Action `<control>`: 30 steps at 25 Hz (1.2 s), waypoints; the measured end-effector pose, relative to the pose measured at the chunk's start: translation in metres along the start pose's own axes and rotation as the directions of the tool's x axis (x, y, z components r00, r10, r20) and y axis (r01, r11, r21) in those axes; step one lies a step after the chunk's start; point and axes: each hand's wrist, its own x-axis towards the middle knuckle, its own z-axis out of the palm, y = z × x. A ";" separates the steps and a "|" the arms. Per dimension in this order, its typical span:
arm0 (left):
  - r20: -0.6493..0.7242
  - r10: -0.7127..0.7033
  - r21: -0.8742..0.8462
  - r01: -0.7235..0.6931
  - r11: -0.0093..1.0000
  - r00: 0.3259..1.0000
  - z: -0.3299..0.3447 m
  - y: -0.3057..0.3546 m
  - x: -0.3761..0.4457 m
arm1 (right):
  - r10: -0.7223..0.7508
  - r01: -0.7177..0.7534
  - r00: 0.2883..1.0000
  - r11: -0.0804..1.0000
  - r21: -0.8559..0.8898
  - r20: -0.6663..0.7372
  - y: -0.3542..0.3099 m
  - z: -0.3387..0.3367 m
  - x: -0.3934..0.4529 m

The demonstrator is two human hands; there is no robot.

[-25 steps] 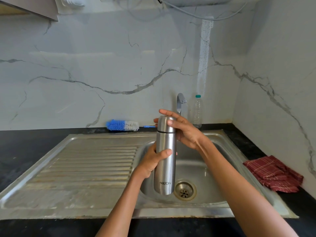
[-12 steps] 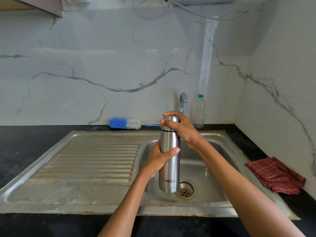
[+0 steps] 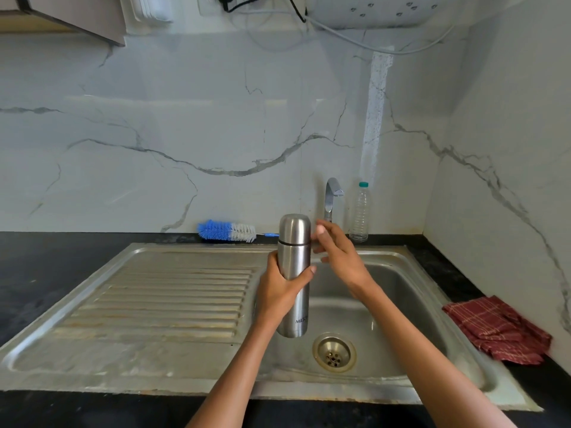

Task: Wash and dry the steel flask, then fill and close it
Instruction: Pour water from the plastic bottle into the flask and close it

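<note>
Head view: the flask point(image 3: 294, 273) stands upright in the air above the sink point(image 3: 401, 273), its cap on. The left hand point(image 3: 279, 291) is wrapped around its middle, fingers clamped on the steel and hiding part of the body; the printed name low on it is cut off by the curve. The right hand point(image 3: 336, 254) sits just beside the cap, fingers spread and slightly blurred (whether a fingertip touches the cap is unclear). Behind, a brush point(image 3: 228, 231), a tap point(image 3: 331, 196) and a bottle point(image 3: 360, 213) line the wall. A cloth point(image 3: 497, 329) lies right of the sink
</note>
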 end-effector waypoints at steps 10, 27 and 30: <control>-0.034 -0.103 -0.480 0.074 0.874 0.994 -0.028 -0.015 0.021 | 0.127 -0.085 0.956 0.983 -0.165 0.266 0.064 0.040 -0.021; 0.174 0.025 -0.648 0.095 0.755 0.984 -0.086 0.012 -0.007 | -0.056 0.067 0.988 0.995 -0.078 0.144 0.028 0.096 -0.033; -0.059 -0.064 -0.607 0.015 0.795 0.996 -0.131 0.013 -0.011 | -0.039 0.028 0.998 0.981 0.192 0.053 0.001 0.136 -0.032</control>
